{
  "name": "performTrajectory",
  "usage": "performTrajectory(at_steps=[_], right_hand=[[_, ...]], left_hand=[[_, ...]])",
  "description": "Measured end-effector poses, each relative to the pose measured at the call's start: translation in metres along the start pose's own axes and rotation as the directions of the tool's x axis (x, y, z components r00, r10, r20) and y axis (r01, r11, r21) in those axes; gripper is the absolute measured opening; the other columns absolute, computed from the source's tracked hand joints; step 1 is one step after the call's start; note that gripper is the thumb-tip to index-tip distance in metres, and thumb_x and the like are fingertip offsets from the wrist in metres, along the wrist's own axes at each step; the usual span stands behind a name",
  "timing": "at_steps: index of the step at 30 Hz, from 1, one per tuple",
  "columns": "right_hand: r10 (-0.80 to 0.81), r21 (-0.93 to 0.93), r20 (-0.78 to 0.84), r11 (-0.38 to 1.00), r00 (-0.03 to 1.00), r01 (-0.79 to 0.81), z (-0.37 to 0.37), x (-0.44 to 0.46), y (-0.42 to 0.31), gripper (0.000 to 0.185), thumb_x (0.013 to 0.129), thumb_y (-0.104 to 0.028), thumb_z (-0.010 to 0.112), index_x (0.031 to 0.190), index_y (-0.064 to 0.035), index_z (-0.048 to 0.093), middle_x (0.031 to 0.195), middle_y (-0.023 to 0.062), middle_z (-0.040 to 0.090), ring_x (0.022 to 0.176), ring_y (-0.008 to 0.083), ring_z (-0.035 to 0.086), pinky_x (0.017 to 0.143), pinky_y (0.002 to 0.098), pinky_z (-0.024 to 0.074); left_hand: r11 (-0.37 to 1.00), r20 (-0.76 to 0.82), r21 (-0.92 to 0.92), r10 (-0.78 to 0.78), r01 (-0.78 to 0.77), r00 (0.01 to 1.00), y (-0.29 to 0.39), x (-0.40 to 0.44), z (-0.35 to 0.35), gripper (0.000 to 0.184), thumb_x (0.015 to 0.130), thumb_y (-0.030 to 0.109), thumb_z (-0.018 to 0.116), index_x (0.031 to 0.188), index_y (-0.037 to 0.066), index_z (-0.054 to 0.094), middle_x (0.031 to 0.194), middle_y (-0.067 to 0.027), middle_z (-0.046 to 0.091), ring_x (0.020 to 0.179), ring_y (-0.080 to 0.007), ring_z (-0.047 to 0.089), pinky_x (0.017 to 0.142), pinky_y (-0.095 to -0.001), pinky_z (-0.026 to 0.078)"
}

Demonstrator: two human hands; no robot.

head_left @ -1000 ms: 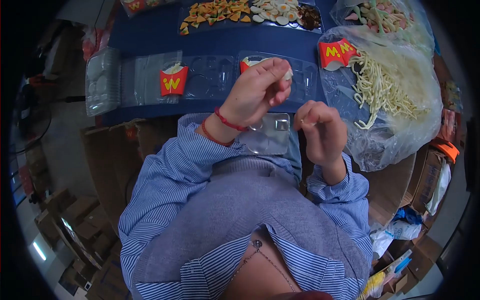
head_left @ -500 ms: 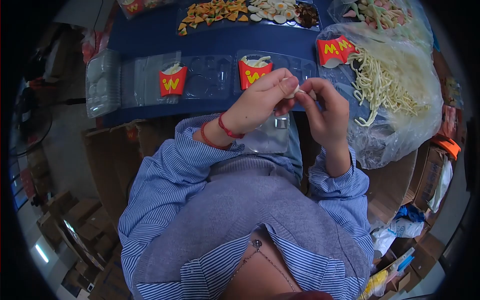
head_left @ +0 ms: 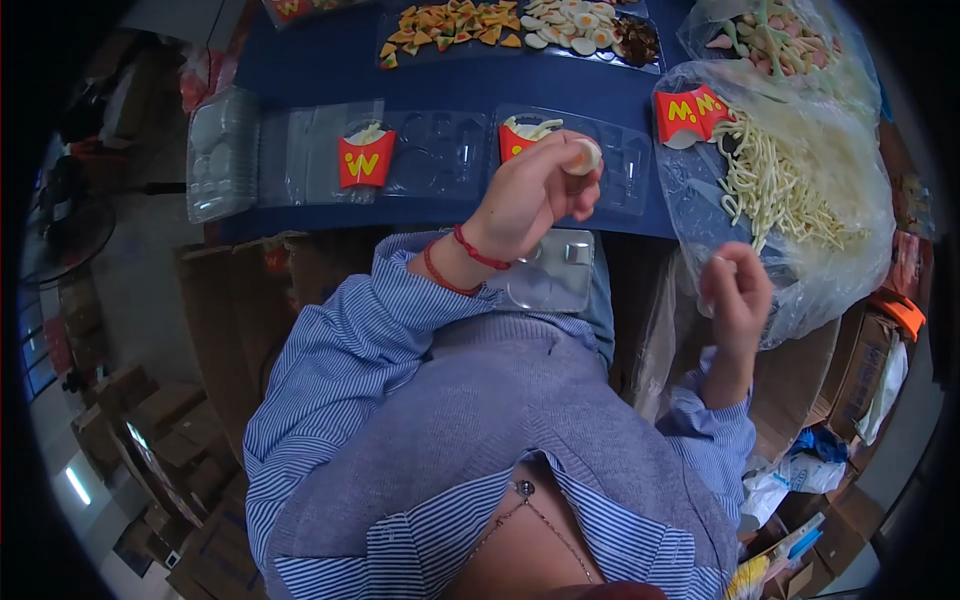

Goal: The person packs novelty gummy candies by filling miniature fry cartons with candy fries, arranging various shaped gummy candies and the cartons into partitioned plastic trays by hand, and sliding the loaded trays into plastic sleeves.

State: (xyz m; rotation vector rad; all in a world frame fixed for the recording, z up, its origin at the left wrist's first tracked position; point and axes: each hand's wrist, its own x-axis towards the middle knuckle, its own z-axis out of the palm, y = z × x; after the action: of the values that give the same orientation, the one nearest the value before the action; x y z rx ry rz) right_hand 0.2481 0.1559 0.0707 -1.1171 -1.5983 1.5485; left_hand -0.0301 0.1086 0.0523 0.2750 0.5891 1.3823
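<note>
My left hand, with red cords at its wrist, is closed in a pinch on a small round whitish piece with an orange tint, like the toy fried eggs at the back. It hovers over a red fries box, hiding much of its front. Apart from it, to the right, my right hand has curled fingers held together; what they hold, if anything, cannot be made out. Close by lies a plastic bag bearing a heap of cream-coloured toy fries.
Another filled red fries box stands in a clear tray. Stacked clear trays sit at left. Toy fried eggs and orange triangular pieces lie at the back. Flat red boxes rest by the fries. A clear tray lies on my lap.
My right hand has parted from my left and moved down to the right. My left hand keeps the small round piece, now turned more into view. The whole view has shifted slightly.
</note>
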Motion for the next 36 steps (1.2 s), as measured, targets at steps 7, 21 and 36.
performTrajectory(at_steps=[7, 21, 36], right_hand=[[-0.062, -0.818, -0.529, 0.301, 0.846, -0.490, -0.159, -0.119, 0.081, 0.009, 0.089, -0.014, 0.064, 0.087, -0.0057, 0.061, 0.068, 0.0074, 0.060, 0.058, 0.0187, 0.059, 0.052, 0.0296, 0.0470], [0.202, -0.715, -0.699, -0.186, 0.686, -0.674, -0.254, -0.200, 0.195, 0.016, 0.081, -0.024, 0.073, 0.084, -0.0077, 0.071, 0.084, 0.0159, 0.070, 0.082, 0.0355, 0.068, 0.072, 0.0452, 0.0527], [-0.189, -0.882, 0.403, 0.180, 0.895, 0.435, 0.099, 0.080, 0.073, 0.069, 0.084, -0.031, 0.068, 0.145, -0.0190, 0.040, 0.157, 0.0133, 0.022, 0.146, 0.0327, 0.018, 0.112, 0.0584, 0.0183]], left_hand=[[0.857, 0.037, 0.491, 0.158, -0.156, 0.987, 0.010, 0.000, -0.008, 0.013, 0.095, 0.014, 0.058, 0.099, 0.001, 0.061, 0.088, -0.0046, 0.063, 0.065, -0.0061, 0.057, 0.059, -0.0195, 0.048], [-0.196, 0.170, 0.976, 0.391, -0.099, 0.905, 0.107, -0.045, -0.107, 0.013, 0.083, 0.008, 0.068, 0.094, 0.000, 0.064, 0.089, -0.0095, 0.064, 0.074, -0.0178, 0.065, 0.067, -0.0271, 0.052], [-0.176, 0.154, 0.980, 0.349, -0.096, 0.924, 0.123, -0.017, -0.162, 0.018, 0.084, 0.013, 0.069, 0.099, 0.003, 0.065, 0.092, -0.0049, 0.057, 0.063, -0.0112, 0.056, 0.061, -0.0270, 0.046]])
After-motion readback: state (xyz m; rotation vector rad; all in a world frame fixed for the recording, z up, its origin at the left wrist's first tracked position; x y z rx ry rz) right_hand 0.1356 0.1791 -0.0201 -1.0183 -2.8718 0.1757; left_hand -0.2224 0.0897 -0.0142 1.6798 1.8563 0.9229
